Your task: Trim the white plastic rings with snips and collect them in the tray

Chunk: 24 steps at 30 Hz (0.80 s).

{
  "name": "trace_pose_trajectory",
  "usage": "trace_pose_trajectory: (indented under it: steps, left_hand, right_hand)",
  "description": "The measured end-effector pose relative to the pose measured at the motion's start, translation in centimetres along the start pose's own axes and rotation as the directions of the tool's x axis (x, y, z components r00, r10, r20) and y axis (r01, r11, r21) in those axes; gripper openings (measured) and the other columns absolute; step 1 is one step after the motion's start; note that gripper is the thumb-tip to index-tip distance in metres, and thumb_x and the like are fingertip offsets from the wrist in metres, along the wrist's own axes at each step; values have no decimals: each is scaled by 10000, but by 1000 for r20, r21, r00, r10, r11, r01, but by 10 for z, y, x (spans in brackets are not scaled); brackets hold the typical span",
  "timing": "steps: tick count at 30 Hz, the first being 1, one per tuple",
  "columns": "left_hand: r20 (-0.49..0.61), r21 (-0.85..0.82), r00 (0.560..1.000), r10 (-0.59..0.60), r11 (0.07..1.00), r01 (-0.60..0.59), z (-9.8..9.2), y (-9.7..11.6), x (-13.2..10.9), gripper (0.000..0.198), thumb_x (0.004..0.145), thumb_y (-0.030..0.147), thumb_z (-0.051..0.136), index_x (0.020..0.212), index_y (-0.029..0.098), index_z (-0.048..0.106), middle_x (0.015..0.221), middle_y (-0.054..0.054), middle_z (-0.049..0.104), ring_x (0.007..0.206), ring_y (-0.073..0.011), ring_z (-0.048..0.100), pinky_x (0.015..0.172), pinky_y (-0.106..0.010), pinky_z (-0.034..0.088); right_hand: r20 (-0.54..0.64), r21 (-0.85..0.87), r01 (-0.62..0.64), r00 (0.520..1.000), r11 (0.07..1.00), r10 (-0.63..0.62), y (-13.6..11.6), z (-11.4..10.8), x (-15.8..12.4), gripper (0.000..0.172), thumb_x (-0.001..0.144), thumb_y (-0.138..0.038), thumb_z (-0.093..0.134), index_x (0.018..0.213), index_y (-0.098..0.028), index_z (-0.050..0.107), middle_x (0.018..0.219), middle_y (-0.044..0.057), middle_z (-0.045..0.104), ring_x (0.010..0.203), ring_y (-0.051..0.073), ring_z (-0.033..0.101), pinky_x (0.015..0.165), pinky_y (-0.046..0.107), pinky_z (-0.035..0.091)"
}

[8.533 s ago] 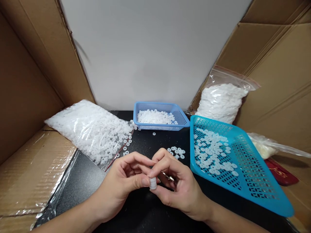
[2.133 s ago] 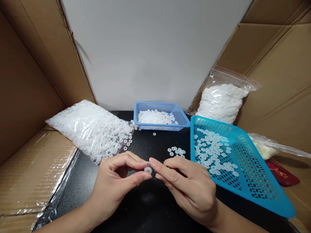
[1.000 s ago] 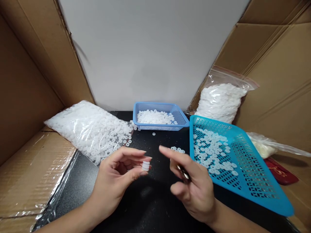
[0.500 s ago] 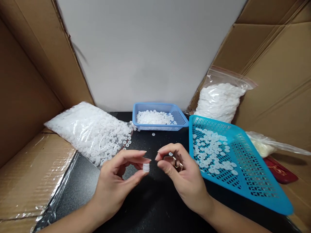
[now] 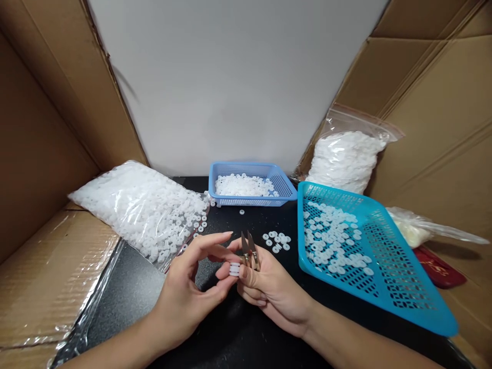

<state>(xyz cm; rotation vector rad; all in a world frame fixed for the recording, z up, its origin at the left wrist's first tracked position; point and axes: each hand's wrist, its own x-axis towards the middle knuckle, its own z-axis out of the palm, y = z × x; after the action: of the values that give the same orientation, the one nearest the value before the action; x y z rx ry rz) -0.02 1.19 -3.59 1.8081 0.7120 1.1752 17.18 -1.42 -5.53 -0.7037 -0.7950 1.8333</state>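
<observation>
Between the fingertips of both hands is a short stack of small white plastic rings [image 5: 234, 269]. My left hand [image 5: 186, 287] curves round from the left, thumb and fingers pinching the stack. My right hand [image 5: 269, 287] meets it from the right, its thumb touching the stack's right side. Thread snips [image 5: 249, 251] are tucked in that same hand, blades pointing up and apart. Just beyond lies a small group of loose rings [image 5: 277, 241] on the black table [image 5: 230, 338].
At left, a clear bag [image 5: 134, 205] spills white rings. A small blue basket [image 5: 253, 200] at the back holds more. To the right stands a turquoise basket [image 5: 403, 277] with rings scattered inside. Behind it are a full zip bag [image 5: 346, 159], a smaller bag [image 5: 411, 230] and a red item [image 5: 442, 269].
My right hand has moved left and turned, bringing its fingers to the stack in my left hand. The snips now point upward, and the loose rings behind that hand have come into view.
</observation>
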Motion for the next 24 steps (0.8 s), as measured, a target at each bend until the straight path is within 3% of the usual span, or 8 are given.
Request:
trace_pose_trajectory:
  steps: [7,12,20,24]
  left_hand:
    - [-3,4,1000,27,1000,-27,1,0,0,614,815,3,740,1298,369,638,1031,56,797,979,-106,760,899,-162,542]
    - [2,-6,1000,30,1000,-30,1,0,0,612,824,-3,733,1298,377,653,1123,41,789,990,-113,761,916,-170,542]
    - [5,-20,1000,27,999,-27,0,0,-2,622,834,-16,729,1296,394,662,1195,41,784,1011,-108,755,946,-176,544]
    - [-32,-94,999,-39,995,36,1,2,1,508,835,21,763,1217,354,718,1093,23,809,952,-120,769,877,-177,578]
  right_hand:
    - [67,66,-27,997,997,22,-1,-1,0,424,844,-353,853,1099,-200,551,813,18,760,405,-9,227,410,173,139]
    - [90,75,-9,996,997,2,-1,-2,0,370,859,-322,845,1085,-196,580,812,23,767,404,-11,214,408,171,141]
    - [59,19,9,998,1000,-10,-1,-2,-1,403,827,-393,863,1068,-201,604,768,18,750,408,2,209,417,191,137]
    - [-61,-106,85,994,991,-92,1,-1,0,433,857,-516,799,1095,-197,629,678,-46,624,423,17,191,421,201,138]
